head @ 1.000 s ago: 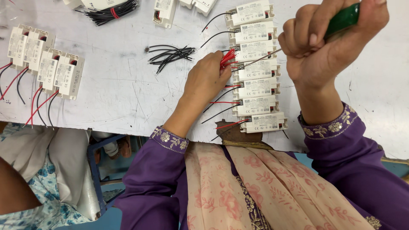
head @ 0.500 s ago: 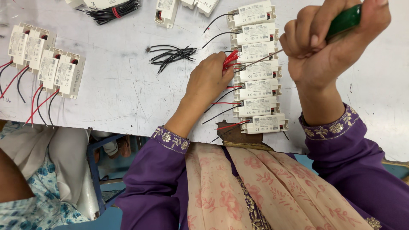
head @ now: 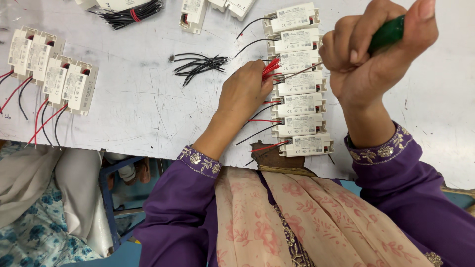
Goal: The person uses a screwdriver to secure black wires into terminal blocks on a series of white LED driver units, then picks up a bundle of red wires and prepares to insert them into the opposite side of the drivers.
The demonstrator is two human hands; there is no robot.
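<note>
Hands (head: pixel 245 91) on wires (head: pixel 270 67), screwdriver (head: pixel 388 33)

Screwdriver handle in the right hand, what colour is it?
Green screwdriver handle, seen in the head view.

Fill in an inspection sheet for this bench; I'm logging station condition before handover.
Surface: white worktop, scratched and smudged.
Job's things: column of white driver boxes with red and black leads; green-handled screwdriver, shaft angled toward the column.
Clutter: loose black wires; bundle of black wires tied in red; second row of white boxes at far left.
Grippers: left hand pinches red wires beside the column; right hand fists the screwdriver.
Cables: leads trail over the near edge.
Surroundings: blue frame under the bench; another person's patterned clothing at left.
</note>
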